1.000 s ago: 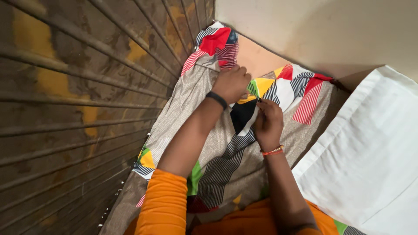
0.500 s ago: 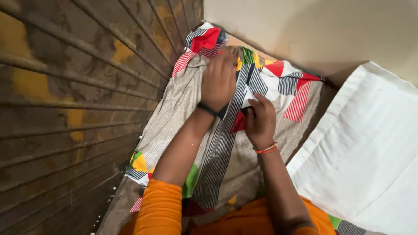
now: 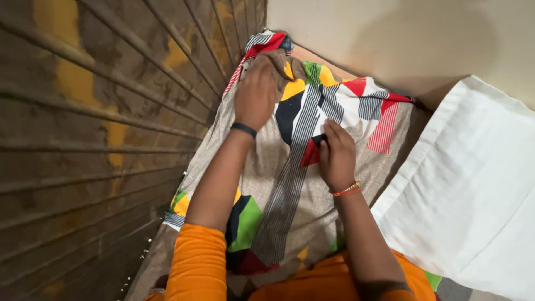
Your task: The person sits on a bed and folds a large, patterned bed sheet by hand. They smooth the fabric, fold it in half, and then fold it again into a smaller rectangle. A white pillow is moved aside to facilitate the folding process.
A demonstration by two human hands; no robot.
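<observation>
Up by the shutter [image 3: 83,111], left hand [image 3: 256,92] gripping sheet [image 3: 312,106] corner; right hand [image 3: 334,153] nearer, fingers [image 3: 329,134] pinching its fold, running cornerward.

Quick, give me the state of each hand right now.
Left hand: grip closed on a fold of the patterned bedsheet, up by the far corner.
Right hand: grip closed, pinching the same bedsheet at a red patch.
</observation>
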